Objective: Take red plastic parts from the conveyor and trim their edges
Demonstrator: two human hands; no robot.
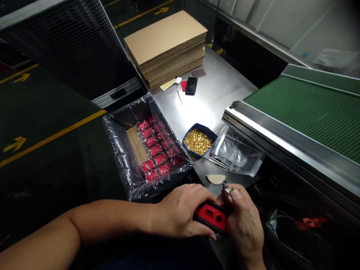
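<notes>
My left hand [184, 212] is closed around a red-and-black housing [211, 216] that has a rectangular opening and a round hole in its face. My right hand [246, 221] grips the other end of the housing. Its thumb and forefinger pinch a small silvery metal piece [227, 188], whose kind I cannot make out. Just beyond the hands, a blue tray [186, 148] holds many small gold-coloured metal parts [198, 141]. To the left, a bin lined with clear plastic [118, 150] contains rows of red pieces [156, 150] on cardboard.
A tall stack of cardboard sheets [171, 41] stands at the back of the metal table [225, 80]. Before it lie a black phone [191, 86] and small items. Clear plastic bags [236, 152] lie beside the tray, under the metal edge of a green conveyor [312, 107].
</notes>
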